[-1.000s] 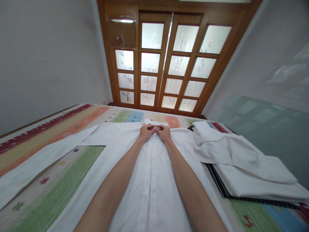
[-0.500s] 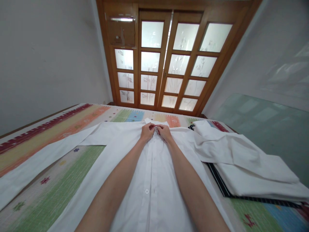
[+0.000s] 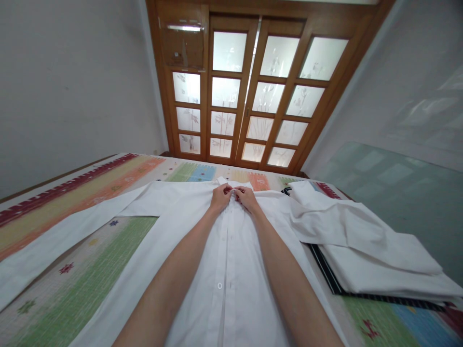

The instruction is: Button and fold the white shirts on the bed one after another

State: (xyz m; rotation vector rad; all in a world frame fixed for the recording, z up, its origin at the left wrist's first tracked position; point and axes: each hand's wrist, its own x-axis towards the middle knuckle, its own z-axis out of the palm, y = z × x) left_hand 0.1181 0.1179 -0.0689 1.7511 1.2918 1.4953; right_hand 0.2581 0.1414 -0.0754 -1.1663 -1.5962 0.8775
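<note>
A white long-sleeved shirt (image 3: 188, 202) lies front up before me, its left-side sleeve stretched out across the bed. My left hand (image 3: 221, 196) pinches the front placket just below the collar (image 3: 237, 183). Close beside it, my right hand (image 3: 244, 197) pinches the other front edge at the same height. The fingertips of both hands almost meet, and whatever button lies between them is too small to make out. Below the hands, the two front edges run down side by side, with a narrow gap lower down.
The patterned, striped bedspread (image 3: 119, 250) lies under the shirt. On the right, folded white cloth (image 3: 383, 270) rests on a black striped garment (image 3: 325, 270), partly under the shirt's other sleeve. Beyond stand wooden doors with frosted panes (image 3: 231, 91); a pale green panel (image 3: 398, 188) leans at the right wall.
Both hands stay at the collar with only tiny finger shifts. The view has tilted very slightly; the shirt and folded cloth lie as before.
</note>
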